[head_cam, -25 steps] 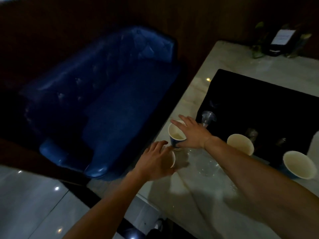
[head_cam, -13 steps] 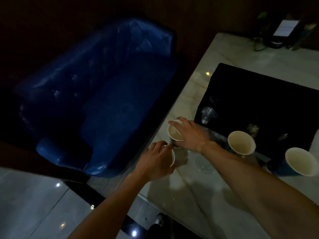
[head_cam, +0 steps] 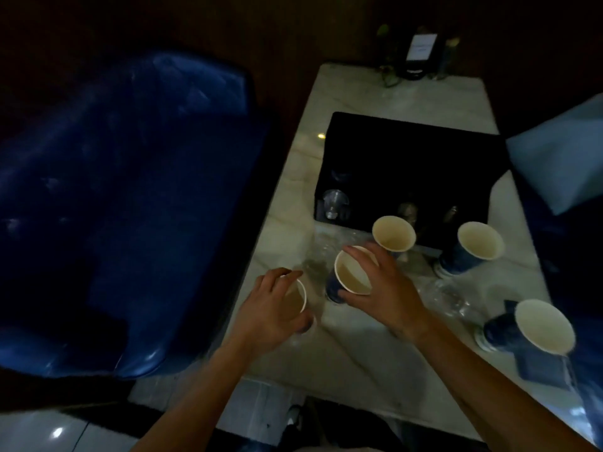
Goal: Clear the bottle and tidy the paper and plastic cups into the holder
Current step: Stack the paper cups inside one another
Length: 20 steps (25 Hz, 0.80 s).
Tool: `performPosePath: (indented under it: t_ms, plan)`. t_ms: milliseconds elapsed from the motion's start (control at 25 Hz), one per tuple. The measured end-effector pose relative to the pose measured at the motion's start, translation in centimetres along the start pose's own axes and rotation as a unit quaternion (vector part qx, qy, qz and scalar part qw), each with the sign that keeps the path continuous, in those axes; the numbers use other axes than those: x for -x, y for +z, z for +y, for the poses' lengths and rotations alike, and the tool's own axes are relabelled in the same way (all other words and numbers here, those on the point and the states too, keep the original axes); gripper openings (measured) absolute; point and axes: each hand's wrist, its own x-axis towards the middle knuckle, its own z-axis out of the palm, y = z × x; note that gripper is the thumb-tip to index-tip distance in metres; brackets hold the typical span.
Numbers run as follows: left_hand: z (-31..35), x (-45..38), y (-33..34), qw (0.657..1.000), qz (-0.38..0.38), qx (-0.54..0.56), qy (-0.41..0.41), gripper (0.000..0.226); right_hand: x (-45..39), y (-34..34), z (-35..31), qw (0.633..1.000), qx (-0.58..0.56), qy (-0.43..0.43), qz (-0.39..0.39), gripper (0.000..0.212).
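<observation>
five paper cups stand on the pale marble surface, all upright with cream insides. the left hand curls round the nearest cup at the left edge, gripping its rim and side. just beside it, the right hand holds a second, blue-walled cup, fingers over the far rim and thumb at its base. a third cup stands behind the right hand, touching the front of the black holder. a fourth stands further right, and a fifth near the right edge. one clear plastic cup sits in the holder's left front slot. a clear bottle seems to lie between the cups, too dim to be sure. a blue sofa fills the left side.
</observation>
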Motion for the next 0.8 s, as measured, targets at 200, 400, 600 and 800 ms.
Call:
performPosePath:
  t_ms: [200,400,600,800]
  plan:
    - [2.5,-0.2,1.1,0.994,-0.008,0.051,0.096,0.071,8.0,-1.8,2.8,0.995,0.003,0.092,0.028,0.077]
    - [5.3,-0.6,3.4,0.988,-0.04,0.074,0.131,0.069,13.4,-1.5,4.7,0.987,0.001,0.155,0.038,0.082]
    - [7.2,-1.4,5.0,0.986,-0.055,0.071,0.142,0.07,14.6,-0.7,5.5,0.988,0.013,0.149,0.045,0.084]
    - [9.5,-1.9,2.8,0.987,-0.045,0.026,0.149,0.074,14.4,0.2,7.0,0.975,-0.095,0.193,0.049,0.098]
